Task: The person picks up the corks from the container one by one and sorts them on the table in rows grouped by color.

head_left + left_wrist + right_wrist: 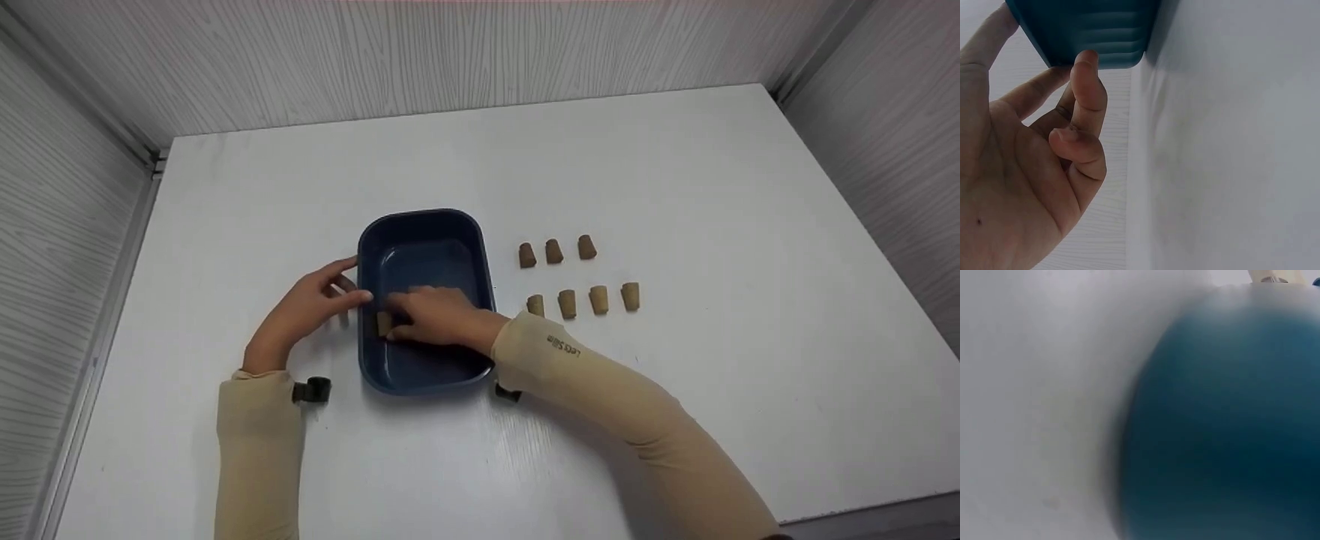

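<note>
In the head view, my right hand (pixel 439 313) reaches into a dark blue plastic tray (pixel 426 388). Its thumb and index finger pinch a light brown tapered cork stopper (pixel 384 324) by the tray's left wall. My left hand (pixel 307 304) is at the tray's left side, thumb and index fingertip touching the rim. The left wrist view shows the left hand (pixel 1033 152) with its other fingers loosely bent beside the tray's outer wall (pixel 1106 34). In the right wrist view, the tray's blurred wall (pixel 1224 416) hides the right hand.
Right of the tray lie three dark brown stoppers (pixel 553 252) in a row. Nearer me is a row of several lighter stoppers (pixel 598 300), the leftmost partly behind the right sleeve (pixel 592 382). The white table (pixel 712 225) is bordered by grey wood-grain panels (pixel 465 60).
</note>
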Available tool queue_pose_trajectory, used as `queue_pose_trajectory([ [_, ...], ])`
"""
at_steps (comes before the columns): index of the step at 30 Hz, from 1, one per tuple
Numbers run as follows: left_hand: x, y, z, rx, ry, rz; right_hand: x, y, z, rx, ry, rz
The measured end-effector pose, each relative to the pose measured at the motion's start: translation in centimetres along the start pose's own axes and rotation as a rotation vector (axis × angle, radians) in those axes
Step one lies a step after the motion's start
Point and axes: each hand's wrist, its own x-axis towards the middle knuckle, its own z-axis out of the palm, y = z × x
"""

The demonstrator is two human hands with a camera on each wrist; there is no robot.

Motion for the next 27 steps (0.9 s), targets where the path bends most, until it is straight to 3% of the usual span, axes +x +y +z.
queue_pose_trajectory([
  [10, -0.04, -0.73, 0.22, 0.0, -0.003, 0.003, -0.04, -0.07, 0.22, 0.024, -0.047, -0.027],
  [20, 0.05, -0.52, 0.09, 0.001, -0.015, 0.013, -0.14, 0.58, -0.13, 0.058, -0.136, -0.11],
  [27, 0.27, -0.41, -0.05, -0.004, -0.007, 0.007, -0.12, 0.78, -0.41, 0.039, -0.154, -0.143],
])
